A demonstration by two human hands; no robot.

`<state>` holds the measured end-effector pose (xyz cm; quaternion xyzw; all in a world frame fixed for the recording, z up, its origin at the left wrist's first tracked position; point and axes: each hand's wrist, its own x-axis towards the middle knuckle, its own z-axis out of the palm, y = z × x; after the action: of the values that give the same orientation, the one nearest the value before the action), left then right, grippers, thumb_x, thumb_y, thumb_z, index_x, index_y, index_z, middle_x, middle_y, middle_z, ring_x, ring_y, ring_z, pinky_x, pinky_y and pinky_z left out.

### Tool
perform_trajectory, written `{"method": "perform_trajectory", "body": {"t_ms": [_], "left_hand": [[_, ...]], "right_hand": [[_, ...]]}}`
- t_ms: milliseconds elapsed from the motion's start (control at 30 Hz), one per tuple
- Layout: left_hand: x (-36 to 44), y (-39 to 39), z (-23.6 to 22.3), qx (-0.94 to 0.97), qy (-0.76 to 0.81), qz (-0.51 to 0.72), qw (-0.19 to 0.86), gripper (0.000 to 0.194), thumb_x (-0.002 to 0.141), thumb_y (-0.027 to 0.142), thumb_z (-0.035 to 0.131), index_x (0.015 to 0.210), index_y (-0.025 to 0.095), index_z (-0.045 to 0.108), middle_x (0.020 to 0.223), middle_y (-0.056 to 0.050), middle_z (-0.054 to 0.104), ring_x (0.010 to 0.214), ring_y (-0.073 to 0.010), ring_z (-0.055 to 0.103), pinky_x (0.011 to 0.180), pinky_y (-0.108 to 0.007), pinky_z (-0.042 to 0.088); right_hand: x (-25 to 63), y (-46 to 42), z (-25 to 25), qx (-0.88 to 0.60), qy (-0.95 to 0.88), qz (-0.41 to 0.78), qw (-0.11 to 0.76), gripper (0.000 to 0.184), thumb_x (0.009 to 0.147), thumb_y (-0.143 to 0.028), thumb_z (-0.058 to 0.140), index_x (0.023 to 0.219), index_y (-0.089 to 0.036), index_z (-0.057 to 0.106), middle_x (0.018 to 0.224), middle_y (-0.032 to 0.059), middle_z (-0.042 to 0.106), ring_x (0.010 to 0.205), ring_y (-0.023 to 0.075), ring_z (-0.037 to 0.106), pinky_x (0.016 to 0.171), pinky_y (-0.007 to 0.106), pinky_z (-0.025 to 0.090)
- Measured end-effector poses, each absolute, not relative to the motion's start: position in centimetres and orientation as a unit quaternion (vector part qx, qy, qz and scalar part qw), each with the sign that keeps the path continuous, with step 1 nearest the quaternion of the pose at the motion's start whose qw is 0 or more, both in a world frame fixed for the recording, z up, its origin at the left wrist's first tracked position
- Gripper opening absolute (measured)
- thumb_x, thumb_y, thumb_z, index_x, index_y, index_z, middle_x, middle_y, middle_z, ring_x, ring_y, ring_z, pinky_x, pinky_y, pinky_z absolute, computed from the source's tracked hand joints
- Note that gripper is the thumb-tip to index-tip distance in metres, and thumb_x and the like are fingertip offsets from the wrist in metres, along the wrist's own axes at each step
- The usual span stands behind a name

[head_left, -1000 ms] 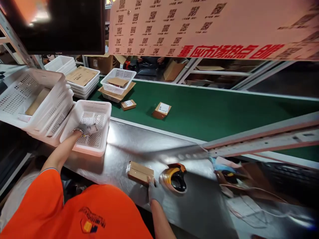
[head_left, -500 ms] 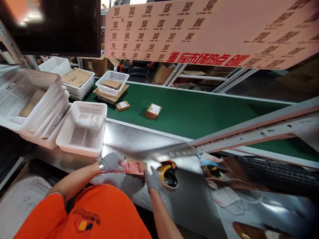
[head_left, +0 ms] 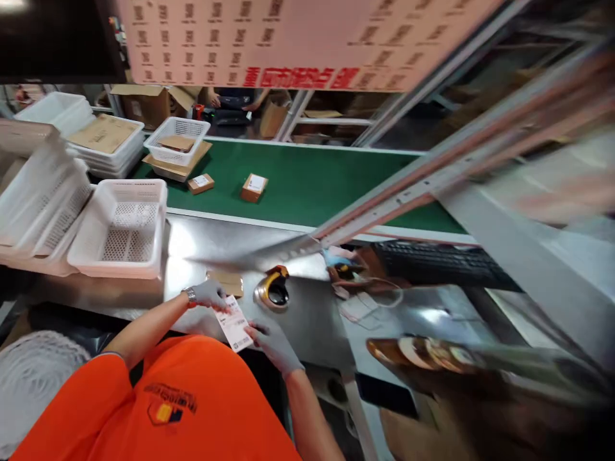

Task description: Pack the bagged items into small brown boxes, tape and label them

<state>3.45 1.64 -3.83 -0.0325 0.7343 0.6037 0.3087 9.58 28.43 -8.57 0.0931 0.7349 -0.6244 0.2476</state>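
From the head-worn view, I see a person in an orange shirt (head_left: 192, 397) at a steel bench (head_left: 202, 234), both hands in grey gloves, a metal watch (head_left: 191, 296) on the left wrist. One white printed slip (head_left: 234, 325) is held at a slant above the bench's near edge, in front of the shirt and just on the near side of a flat brown box (head_left: 227, 283). The left hand (head_left: 210, 294) pinches its upper end; the right hand (head_left: 273, 344) pinches its lower right edge, so both are grasping the same piece. I judge it very light, thin and bendy, perhaps a little slick, easier to crease than to break; the edges and corners look the best places to take hold, leaving the print uncovered. Whether it is a single sheet or a thin packet, I cannot tell. Counting around it: one flat box; one yellow-and-black tool (head_left: 276, 293), perhaps a scanner, right of that box; two small brown parcels (head_left: 254, 189) with white labels on the green belt (head_left: 312, 182); one white basket (head_left: 113, 267) at the bench's left, beside a leaning basket stack (head_left: 43, 205) too blurred to count; one smaller basket (head_left: 166, 153) on the belt, holding a piece of cardboard; one keyboard (head_left: 442, 261) and one dark phone (head_left: 387, 394) to the right. Beyond the belt, two hands of a co-worker (head_left: 214, 99) show.
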Motion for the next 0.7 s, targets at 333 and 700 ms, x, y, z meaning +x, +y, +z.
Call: {"method": "perform_trajectory", "body": {"t_ms": [333, 700], "left_hand": [[7.8, 11.2, -7.1, -0.127, 0.642, 0.701, 0.284, 0.049, 0.077, 0.043, 0.101, 0.113, 0.011, 0.088, 0.106, -0.014, 0.086, 0.075, -0.0191, 0.075, 0.057, -0.024, 0.055], [8.2, 13.3, -7.7, -0.182, 0.612, 0.726, 0.256, 0.054, 0.074, 0.033, 0.102, 0.118, 0.010, 0.084, 0.114, -0.016, 0.087, 0.076, -0.0188, 0.077, 0.057, -0.024, 0.060]], "right_hand": [[10.4, 27.6, -9.3, 0.215, 0.581, -0.774, 0.128, 0.058, 0.062, -0.076, 0.097, 0.084, -0.025, 0.080, 0.086, 0.0056, 0.084, 0.085, 0.0276, 0.076, 0.067, 0.035, 0.058], [12.8, 30.7, -9.8, 0.205, 0.508, -0.817, 0.179, 0.061, 0.064, -0.072, 0.102, 0.096, -0.024, 0.082, 0.093, 0.0089, 0.087, 0.090, 0.0284, 0.080, 0.078, 0.037, 0.063]]}}
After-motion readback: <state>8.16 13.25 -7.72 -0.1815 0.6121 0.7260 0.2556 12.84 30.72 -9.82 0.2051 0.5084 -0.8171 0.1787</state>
